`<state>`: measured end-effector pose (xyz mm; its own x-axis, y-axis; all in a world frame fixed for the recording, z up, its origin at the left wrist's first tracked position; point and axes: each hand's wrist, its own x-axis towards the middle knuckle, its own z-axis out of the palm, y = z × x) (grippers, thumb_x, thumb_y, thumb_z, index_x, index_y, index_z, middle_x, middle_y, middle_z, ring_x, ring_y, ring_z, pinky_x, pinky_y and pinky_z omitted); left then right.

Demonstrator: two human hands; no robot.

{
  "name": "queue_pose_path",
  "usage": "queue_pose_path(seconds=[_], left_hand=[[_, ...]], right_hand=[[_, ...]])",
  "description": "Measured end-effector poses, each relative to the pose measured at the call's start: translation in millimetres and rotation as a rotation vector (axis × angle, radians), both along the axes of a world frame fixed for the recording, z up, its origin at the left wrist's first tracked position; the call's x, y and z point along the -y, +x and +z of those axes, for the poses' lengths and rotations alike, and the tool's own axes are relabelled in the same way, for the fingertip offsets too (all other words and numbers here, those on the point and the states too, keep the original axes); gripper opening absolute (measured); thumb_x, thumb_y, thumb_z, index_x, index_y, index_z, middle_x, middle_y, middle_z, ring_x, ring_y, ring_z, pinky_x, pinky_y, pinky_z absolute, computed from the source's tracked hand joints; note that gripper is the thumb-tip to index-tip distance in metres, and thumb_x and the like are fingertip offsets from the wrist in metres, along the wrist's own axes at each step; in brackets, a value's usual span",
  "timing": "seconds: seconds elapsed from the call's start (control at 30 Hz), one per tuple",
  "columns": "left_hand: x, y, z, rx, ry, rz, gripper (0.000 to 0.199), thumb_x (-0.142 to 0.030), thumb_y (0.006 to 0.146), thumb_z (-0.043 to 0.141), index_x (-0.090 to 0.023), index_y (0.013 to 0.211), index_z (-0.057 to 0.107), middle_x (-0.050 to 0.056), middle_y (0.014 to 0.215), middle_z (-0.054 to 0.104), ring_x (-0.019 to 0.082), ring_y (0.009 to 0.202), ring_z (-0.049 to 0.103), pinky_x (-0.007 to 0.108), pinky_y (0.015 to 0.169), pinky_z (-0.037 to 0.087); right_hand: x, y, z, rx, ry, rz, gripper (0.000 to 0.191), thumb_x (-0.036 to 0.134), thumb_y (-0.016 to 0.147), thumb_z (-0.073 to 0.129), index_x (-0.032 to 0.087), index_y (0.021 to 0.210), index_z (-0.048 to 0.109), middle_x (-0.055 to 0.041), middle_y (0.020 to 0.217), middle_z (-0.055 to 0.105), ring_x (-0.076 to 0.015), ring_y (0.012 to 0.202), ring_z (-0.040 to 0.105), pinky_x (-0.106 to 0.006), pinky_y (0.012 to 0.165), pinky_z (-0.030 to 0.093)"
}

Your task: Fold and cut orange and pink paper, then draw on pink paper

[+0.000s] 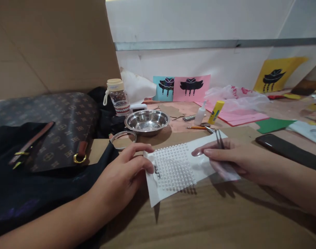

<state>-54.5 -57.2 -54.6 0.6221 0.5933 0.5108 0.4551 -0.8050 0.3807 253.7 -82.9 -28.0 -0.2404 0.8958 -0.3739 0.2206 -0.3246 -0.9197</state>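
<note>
A white sheet of stick-on pearls is held tilted above the brown cardboard, with rows of small round beads across its left and middle part. My left hand pinches its left edge between thumb and fingers. At the sheet's right end, my right hand is closed with a pair of dark tweezers in it, their arms pointing up past the thumb. Some right fingers show through clear film at that end, so the hand seems to touch the sheet too.
A steel bowl, a ring-shaped band, a glue bottle, a glue stick and a pencil lie beyond the sheet. Left stands a patterned bag; right lies a dark long object. Decorated cards lean on the wall.
</note>
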Motion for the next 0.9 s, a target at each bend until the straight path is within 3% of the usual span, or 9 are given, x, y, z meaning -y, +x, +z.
queue_pose_path(seconds=[0.2, 0.63, 0.9], left_hand=[[0.5, -0.4, 0.6, 0.012, 0.023, 0.002, 0.027, 0.001, 0.089, 0.05, -0.025, 0.088, 0.058, 0.003, 0.125, 0.055, 0.019, 0.118, 0.06, 0.033, 0.092, 0.053], [7.4, 3.5, 9.5, 0.044, 0.101, 0.011, 0.03, 0.005, 0.086, 0.047, -0.024, 0.079, 0.052, 0.001, 0.115, 0.059, 0.016, 0.118, 0.06, 0.031, 0.097, 0.052], [9.3, 0.1, 12.3, 0.07, 0.056, 0.008, 0.031, 0.006, 0.084, 0.046, -0.024, 0.077, 0.051, -0.003, 0.115, 0.057, 0.014, 0.12, 0.058, 0.029, 0.102, 0.047]], right_hand=[[-1.0, -1.5, 3.8, -0.017, -0.015, 0.026, 0.043, 0.046, 0.084, 0.067, 0.011, 0.11, 0.071, 0.0027, 0.042, 0.052, -0.0061, 0.031, 0.035, -0.021, 0.033, 0.007], [1.1, 2.6, 11.9, 0.046, 0.023, 0.001, 0.041, 0.048, 0.079, 0.071, 0.018, 0.107, 0.075, -0.0014, 0.051, 0.061, -0.0099, 0.038, 0.05, -0.022, 0.035, 0.009], [4.5, 0.7, 14.8, 0.017, 0.036, 0.016, 0.037, 0.048, 0.079, 0.071, 0.02, 0.103, 0.077, -0.001, 0.05, 0.062, -0.0096, 0.037, 0.05, -0.023, 0.035, 0.007]])
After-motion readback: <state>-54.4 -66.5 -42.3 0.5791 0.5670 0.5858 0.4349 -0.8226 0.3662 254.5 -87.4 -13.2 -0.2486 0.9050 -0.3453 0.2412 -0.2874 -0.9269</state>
